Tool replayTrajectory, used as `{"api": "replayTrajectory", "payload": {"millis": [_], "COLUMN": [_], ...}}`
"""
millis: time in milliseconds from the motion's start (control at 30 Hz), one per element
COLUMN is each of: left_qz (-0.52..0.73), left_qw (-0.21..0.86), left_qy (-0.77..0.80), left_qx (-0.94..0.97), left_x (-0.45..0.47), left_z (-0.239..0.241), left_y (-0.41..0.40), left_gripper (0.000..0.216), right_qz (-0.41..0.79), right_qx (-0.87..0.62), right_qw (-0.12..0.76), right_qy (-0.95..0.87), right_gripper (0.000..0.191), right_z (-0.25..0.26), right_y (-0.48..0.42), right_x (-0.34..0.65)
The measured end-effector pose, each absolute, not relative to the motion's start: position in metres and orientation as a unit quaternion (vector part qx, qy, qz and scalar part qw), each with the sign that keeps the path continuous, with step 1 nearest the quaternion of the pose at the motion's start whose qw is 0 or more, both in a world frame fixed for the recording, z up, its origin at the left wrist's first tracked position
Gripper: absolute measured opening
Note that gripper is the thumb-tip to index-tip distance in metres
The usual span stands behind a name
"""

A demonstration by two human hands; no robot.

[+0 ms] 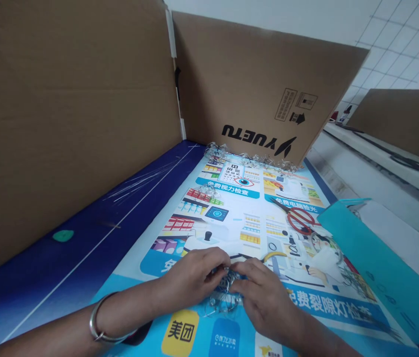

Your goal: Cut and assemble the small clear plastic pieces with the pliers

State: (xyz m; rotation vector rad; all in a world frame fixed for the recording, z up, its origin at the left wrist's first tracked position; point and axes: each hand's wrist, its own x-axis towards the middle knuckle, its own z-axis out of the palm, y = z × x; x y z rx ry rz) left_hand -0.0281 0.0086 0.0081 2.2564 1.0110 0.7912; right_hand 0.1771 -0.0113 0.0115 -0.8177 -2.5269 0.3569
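Both my hands meet low in the middle of the view over a printed blue poster [232,208]. My left hand [194,275], with a silver bangle [100,322] on its wrist, pinches a small bundle of clear beads on thin wire [224,292]. My right hand [261,292] grips the same bundle from the right, fingers curled. The bundle rests just above the poster, partly hidden by my fingers.
Red-handled scissors [298,218] lie on the poster to the right. A teal folder [376,263] sits at the right edge. Clear bead scraps [254,159] line the foot of the cardboard walls [257,84]. Thin wires [146,178] lie on the dark blue strip at left.
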Motion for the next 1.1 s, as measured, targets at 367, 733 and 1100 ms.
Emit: {"api": "replayTrajectory", "payload": {"millis": [367, 733, 1100], "left_qz": [0.312, 0.316, 0.332], "left_qw": [0.272, 0.276, 0.35], "left_qy": [0.374, 0.418, 0.476], "left_qx": [0.83, 0.805, 0.735], "left_x": [-0.025, -0.022, -0.017], "left_z": [0.006, 0.003, 0.004], "left_y": [0.005, 0.001, 0.0], "left_gripper": [0.011, 0.008, 0.005], "right_qz": [0.261, 0.246, 0.229], "right_qx": [-0.479, -0.478, -0.489], "right_qw": [0.27, 0.272, 0.294], "right_qy": [-0.794, -0.798, -0.789], "right_gripper": [0.017, 0.012, 0.012], "right_z": [0.012, 0.015, 0.007], "right_y": [-0.016, -0.018, -0.013], "right_x": [0.163, 0.159, 0.158]}}
